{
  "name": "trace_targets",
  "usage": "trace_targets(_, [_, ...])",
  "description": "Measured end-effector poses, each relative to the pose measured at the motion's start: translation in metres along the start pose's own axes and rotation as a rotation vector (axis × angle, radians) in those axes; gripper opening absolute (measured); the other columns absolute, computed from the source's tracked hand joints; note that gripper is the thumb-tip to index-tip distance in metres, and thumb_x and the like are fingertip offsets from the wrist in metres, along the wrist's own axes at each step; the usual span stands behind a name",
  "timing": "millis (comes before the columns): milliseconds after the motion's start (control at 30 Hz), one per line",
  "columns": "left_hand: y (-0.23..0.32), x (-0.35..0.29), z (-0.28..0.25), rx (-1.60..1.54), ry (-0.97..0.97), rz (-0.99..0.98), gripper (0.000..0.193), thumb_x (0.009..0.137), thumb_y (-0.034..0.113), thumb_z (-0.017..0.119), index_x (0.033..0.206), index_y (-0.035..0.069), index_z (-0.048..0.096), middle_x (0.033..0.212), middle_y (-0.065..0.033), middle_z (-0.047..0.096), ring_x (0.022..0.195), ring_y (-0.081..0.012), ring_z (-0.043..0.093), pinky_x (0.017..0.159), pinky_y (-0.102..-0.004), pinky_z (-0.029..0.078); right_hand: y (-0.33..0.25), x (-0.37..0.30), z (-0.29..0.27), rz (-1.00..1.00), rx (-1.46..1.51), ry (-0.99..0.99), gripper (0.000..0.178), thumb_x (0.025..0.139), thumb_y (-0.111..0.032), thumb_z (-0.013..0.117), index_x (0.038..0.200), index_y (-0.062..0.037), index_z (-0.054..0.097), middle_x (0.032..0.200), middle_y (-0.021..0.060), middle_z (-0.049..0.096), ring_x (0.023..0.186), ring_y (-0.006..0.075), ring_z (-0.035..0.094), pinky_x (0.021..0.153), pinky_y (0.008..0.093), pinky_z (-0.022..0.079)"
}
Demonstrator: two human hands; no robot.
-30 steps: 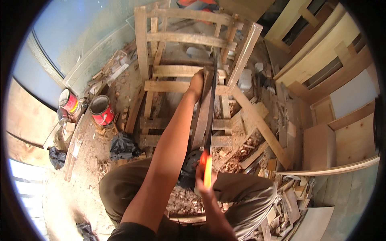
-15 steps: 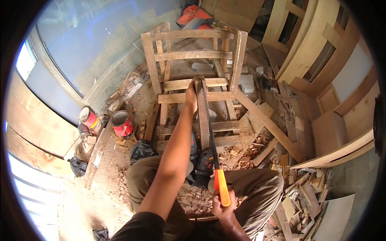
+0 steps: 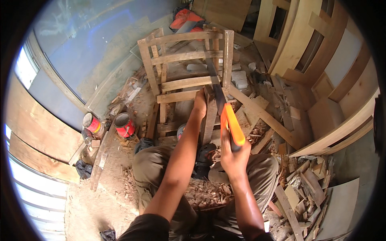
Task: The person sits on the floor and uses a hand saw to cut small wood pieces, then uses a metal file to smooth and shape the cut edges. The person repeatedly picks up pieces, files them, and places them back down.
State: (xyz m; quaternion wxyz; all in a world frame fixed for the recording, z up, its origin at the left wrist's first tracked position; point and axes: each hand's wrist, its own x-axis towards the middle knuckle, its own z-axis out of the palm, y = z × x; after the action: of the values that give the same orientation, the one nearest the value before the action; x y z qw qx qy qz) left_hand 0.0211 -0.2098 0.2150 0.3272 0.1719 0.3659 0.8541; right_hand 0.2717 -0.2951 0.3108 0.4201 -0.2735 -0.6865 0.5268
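Observation:
My right hand point(image 3: 234, 154) is closed round the orange and black handle of a handsaw point(image 3: 218, 94). The saw's dark blade points away from me, along the right side of an upright-looking wooden piece point(image 3: 209, 118). My left hand point(image 3: 200, 100) grips that piece near its top, fingers partly hidden behind it. Just beyond stands a wooden frame point(image 3: 187, 56) with several crosswise slats and two posts; its lower slats lie close to my left hand and the blade. Whether the teeth touch the wood cannot be made out.
Two red paint cans point(image 3: 124, 125) stand at the left beside a long plank. A slanting board point(image 3: 263, 117) runs to the right of the frame. Wood scraps point(image 3: 309, 184) pile up at the lower right, near wooden panels point(image 3: 321, 80). Chips cover the floor between my legs.
My right hand has pushed the saw forward, away from me, so its handle is now much closer to the wood. My left hand still holds the wooden piece.

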Motion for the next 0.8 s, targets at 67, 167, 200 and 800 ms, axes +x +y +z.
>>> trace_targets(67, [0.009, 0.001, -0.008, 0.201, -0.08, -0.048, 0.046, 0.101, 0.037, 0.039, 0.11, 0.004, 0.069, 0.1, -0.0098, 0.069, 0.088, -0.0226, 0.065, 0.081, -0.0358, 0.052, 0.001, -0.032, -0.017, -0.027, 0.058, 0.009, 0.014, 0.092, -0.009, 0.065, 0.097, 0.0036, 0.066, 0.068, 0.0047, 0.061, 0.065, 0.0063, 0.058, 0.061, 0.0269, 0.049])
trace_targets(167, [0.01, 0.006, -0.013, 0.088, -0.117, -0.133, 0.045, 0.101, 0.036, 0.04, 0.107, 0.003, 0.07, 0.098, -0.0101, 0.069, 0.085, -0.0231, 0.065, 0.078, -0.0345, 0.051, -0.014, -0.086, -0.046, -0.1, -0.101, -0.01, 0.013, 0.087, -0.005, 0.064, 0.098, 0.003, 0.067, 0.068, 0.0057, 0.061, 0.061, 0.0103, 0.061, 0.059, 0.0272, 0.05])
trace_targets(200, [0.007, 0.005, -0.013, 0.116, -0.11, -0.085, 0.045, 0.102, 0.036, 0.04, 0.107, 0.003, 0.07, 0.098, -0.0102, 0.069, 0.085, -0.0233, 0.065, 0.078, -0.0346, 0.051, -0.02, -0.092, -0.051, -0.196, -0.153, 0.002, 0.014, 0.085, -0.004, 0.065, 0.098, 0.0028, 0.067, 0.068, 0.0063, 0.061, 0.06, 0.0118, 0.062, 0.059, 0.0275, 0.05])
trace_targets(800, [-0.033, -0.014, -0.025, 0.103, 0.133, 0.046, 0.036, 0.102, 0.035, 0.042, 0.098, 0.007, 0.064, 0.082, -0.0059, 0.064, 0.072, -0.0233, 0.064, 0.065, -0.0368, 0.053, 0.002, -0.086, -0.048, 0.082, 0.058, 0.043, 0.009, 0.095, -0.005, 0.06, 0.093, 0.0034, 0.063, 0.065, -0.0047, 0.056, 0.054, 0.0034, 0.05, 0.048, 0.0207, 0.038])
